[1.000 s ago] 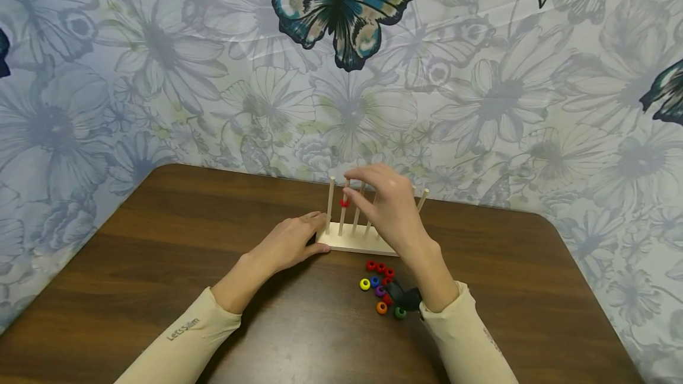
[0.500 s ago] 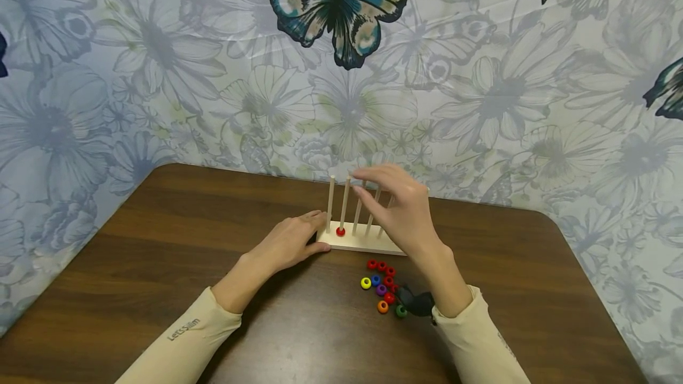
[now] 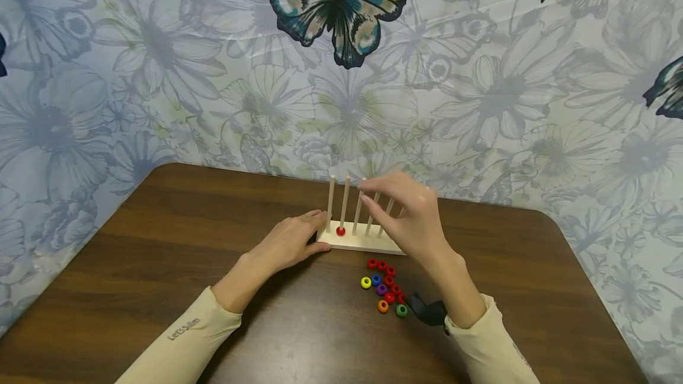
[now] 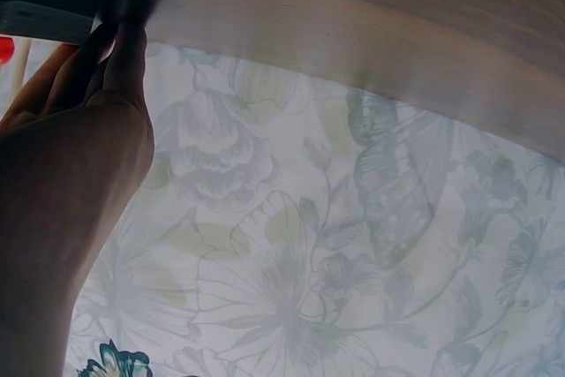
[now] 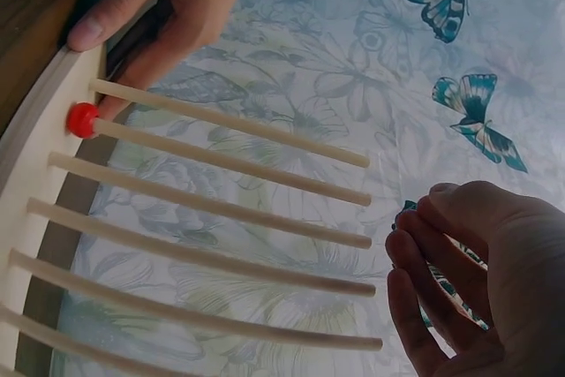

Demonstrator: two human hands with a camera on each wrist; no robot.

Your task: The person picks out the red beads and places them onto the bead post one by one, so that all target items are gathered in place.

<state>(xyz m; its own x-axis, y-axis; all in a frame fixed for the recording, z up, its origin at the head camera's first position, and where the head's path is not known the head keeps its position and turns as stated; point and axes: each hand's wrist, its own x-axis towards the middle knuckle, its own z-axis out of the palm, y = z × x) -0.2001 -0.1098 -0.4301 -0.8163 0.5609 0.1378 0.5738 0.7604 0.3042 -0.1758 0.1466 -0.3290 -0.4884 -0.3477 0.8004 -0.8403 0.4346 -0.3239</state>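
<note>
A pale wooden peg stand (image 3: 368,244) with several upright pegs stands toward the back of the table. At the foot of its second peg from the left sits a red bead (image 3: 341,232), also seen in the right wrist view (image 5: 83,119). My left hand (image 3: 288,243) grips the stand's left end, thumb at the front edge and fingers behind. My right hand (image 3: 413,212) hovers by the peg tops with fingers loosely bent and nothing between them; the right wrist view shows that hand (image 5: 477,262) apart from the pegs. It hides the stand's right end in the head view.
In front of the stand lie several loose red beads (image 3: 389,280), plus a yellow bead (image 3: 365,282), blue bead (image 3: 376,280), purple bead (image 3: 381,290), orange bead (image 3: 383,306) and green bead (image 3: 401,310). A patterned cloth (image 3: 240,105) hangs behind the brown table (image 3: 160,242).
The red bead has dropped from partway up the second peg to the base. My right hand has drawn back to the right, away from that peg. My left hand stays put.
</note>
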